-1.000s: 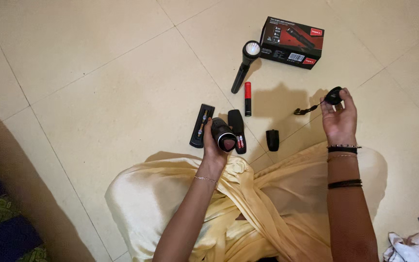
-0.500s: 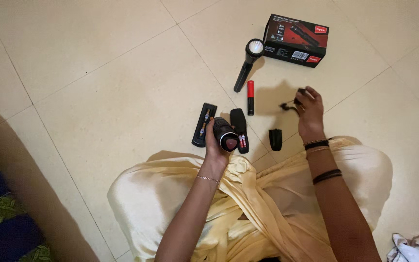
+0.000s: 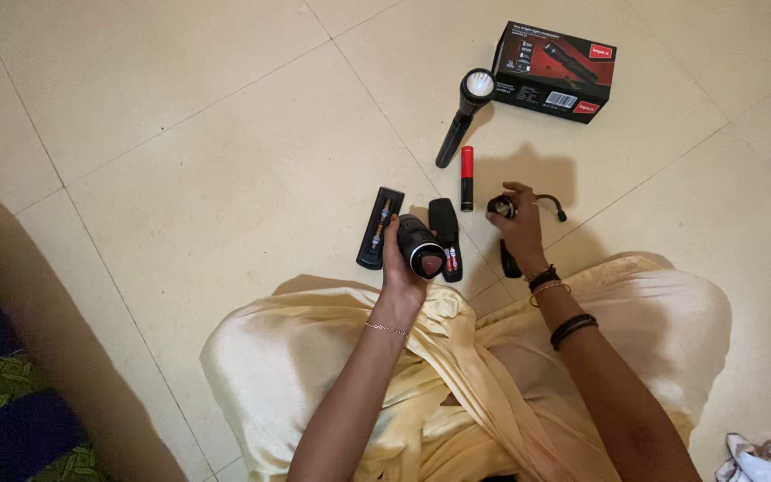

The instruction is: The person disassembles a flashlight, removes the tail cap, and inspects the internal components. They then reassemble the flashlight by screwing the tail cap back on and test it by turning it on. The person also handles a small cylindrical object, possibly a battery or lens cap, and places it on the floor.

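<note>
Your right hand [image 3: 518,228] has swung inward since a second ago, carrying the round black cap [image 3: 501,207] (its cord [image 3: 553,204] trails right) toward the middle. Leftmost on the glossy tiles lies an open black holder [image 3: 379,228] with batteries. Your left hand [image 3: 401,259] wraps snugly around a stubby black cylinder [image 3: 421,246]. Fingertips of the right pinch the cap.

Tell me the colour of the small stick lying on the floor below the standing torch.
The small stick is red on top, black below, seen in the head view.
</note>
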